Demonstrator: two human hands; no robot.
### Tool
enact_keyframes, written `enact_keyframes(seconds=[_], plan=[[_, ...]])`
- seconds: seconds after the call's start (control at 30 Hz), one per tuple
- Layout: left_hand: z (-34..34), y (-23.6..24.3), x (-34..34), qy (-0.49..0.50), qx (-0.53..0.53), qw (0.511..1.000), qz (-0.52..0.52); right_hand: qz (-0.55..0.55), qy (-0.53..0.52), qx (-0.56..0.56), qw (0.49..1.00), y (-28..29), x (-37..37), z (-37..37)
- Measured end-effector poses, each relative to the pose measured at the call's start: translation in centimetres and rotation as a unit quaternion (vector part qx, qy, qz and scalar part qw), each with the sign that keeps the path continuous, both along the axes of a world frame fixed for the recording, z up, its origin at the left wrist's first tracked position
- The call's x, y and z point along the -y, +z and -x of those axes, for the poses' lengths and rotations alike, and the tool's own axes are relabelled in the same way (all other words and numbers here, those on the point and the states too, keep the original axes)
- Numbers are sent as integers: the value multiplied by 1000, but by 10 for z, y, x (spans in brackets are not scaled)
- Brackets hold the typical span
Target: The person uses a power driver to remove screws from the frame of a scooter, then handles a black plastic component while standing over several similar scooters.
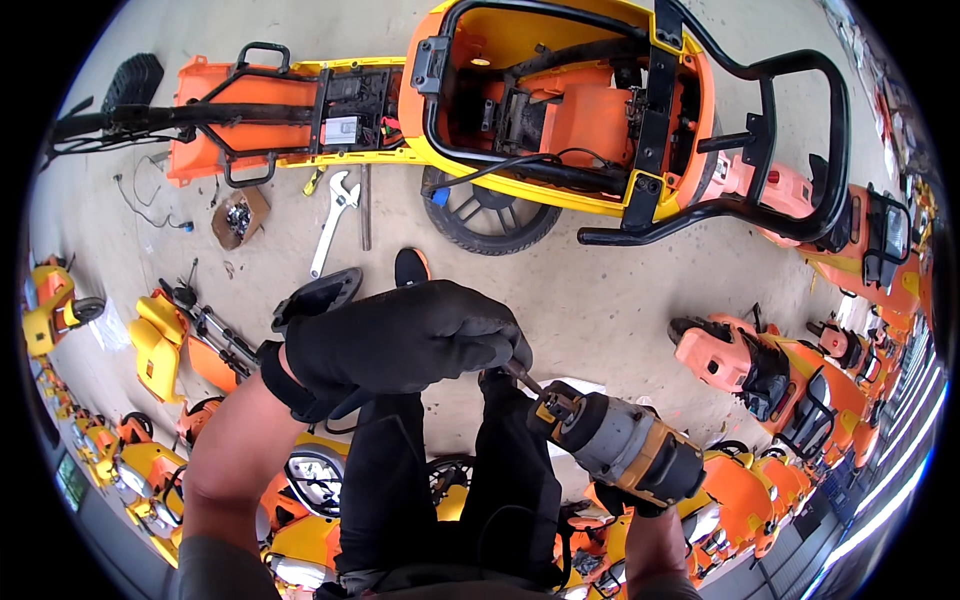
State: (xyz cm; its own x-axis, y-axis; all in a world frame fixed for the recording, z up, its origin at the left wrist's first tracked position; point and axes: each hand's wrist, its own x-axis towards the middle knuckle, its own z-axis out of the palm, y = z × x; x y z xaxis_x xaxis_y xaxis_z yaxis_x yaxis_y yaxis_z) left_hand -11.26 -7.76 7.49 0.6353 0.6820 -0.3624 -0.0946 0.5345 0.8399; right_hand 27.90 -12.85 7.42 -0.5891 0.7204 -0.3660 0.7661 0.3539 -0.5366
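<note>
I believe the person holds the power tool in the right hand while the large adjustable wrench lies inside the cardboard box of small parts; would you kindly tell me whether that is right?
Not quite: the head view shows the adjustable wrench lying on the floor, to the right of the cardboard box and apart from it. The power tool is indeed in the right hand.

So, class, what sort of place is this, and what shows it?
Probably a scooter repair workshop: a power tool in the right hand, an opened-up scooter ahead, and a wrench on the floor.
</note>
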Motion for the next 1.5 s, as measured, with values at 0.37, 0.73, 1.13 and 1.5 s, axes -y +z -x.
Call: enact_keyframes(seconds=[0.37, 0.73, 1.13, 1.5], plan=[[8, 65, -22, 33, -60, 987, -143, 4, 21, -63, 998, 55, -7, 79], [-17, 97, -85, 186, 5, 967, 176, -43, 65, -156, 985, 110, -125, 140], [-55, 85, -143, 253, 23, 950, 184, 250, -229, -235, 911, 67, -131, 112], [-41, 52, -172, 229, 75, 953, 181, 508, -526, -317, 604, 76, -137, 129]])
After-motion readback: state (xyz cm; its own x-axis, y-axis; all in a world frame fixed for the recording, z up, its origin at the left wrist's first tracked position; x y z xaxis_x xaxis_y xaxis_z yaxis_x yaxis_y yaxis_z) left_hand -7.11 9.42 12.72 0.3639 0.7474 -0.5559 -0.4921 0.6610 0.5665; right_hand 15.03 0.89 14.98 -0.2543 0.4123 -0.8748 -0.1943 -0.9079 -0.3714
